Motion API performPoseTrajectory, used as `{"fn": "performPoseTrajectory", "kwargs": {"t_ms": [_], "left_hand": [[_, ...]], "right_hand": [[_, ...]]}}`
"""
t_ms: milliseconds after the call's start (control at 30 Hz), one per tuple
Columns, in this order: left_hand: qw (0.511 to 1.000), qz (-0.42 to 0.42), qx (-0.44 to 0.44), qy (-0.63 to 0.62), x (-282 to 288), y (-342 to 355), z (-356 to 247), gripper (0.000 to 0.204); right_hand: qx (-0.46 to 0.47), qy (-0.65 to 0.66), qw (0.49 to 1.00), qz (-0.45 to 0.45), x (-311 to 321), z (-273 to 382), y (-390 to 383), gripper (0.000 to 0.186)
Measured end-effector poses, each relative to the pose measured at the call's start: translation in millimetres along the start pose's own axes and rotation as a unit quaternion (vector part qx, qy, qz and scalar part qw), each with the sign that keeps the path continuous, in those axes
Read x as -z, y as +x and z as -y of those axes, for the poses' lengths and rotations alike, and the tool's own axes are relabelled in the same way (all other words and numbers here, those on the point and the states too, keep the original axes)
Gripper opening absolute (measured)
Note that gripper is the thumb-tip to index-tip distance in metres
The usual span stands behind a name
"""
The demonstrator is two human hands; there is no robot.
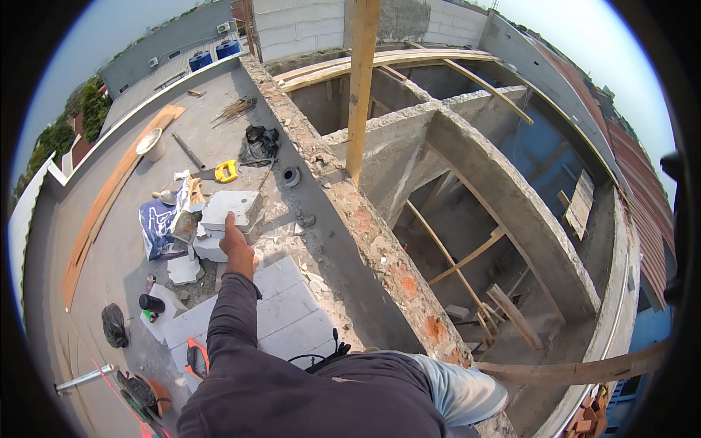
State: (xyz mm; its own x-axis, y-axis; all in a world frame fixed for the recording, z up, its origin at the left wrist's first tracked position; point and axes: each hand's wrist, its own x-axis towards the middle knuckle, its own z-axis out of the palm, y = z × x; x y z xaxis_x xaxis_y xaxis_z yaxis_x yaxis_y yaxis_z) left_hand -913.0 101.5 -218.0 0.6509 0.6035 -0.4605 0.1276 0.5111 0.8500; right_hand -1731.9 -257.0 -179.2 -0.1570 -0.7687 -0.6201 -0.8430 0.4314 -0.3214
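My left hand [237,247] reaches out over a pile of white lightweight concrete blocks. It grips the near edge of a cut block [228,207], one digit lying over its top face; the fingers' undersides are hidden. Broken block pieces [184,270] lie just left of the hand, against a blue-and-white sack [155,232]. Beyond the block rests a handsaw with a yellow handle [226,171]. Closer to me, whole white blocks [292,305] lie flat beside my forearm, and an orange-handled tool [196,358] sits by my elbow. My right hand is out of view.
A rough broken wall top [365,237] runs along my right, with a deep drop to concrete beams [511,212] and timber beyond. An upright wooden post [360,95] stands ahead. Leftward are a white bucket [151,144], long planks [109,201] and a dark power tool [137,394].
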Motion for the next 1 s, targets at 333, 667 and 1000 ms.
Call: {"fn": "performPoseTrajectory", "kwargs": {"t_ms": [333,667,1000], "left_hand": [[0.868,0.187,-0.332,0.320,-20.1,-81.6,122.3,0.071],[0.036,0.888,-0.024,0.458,89.0,-421.0,214.1,0.100],[-0.174,0.838,-0.131,0.501,109.7,-520.6,188.6,0.128]], "right_hand": [[-0.035,0.010,0.999,0.013,-3.9,-46.9,-0.7,0.042],[-0.071,0.091,0.993,0.022,-0.1,-117.2,-2.6,0.037],[-0.115,0.505,0.843,-0.148,-16.3,-127.2,104.9,0.029]]}}
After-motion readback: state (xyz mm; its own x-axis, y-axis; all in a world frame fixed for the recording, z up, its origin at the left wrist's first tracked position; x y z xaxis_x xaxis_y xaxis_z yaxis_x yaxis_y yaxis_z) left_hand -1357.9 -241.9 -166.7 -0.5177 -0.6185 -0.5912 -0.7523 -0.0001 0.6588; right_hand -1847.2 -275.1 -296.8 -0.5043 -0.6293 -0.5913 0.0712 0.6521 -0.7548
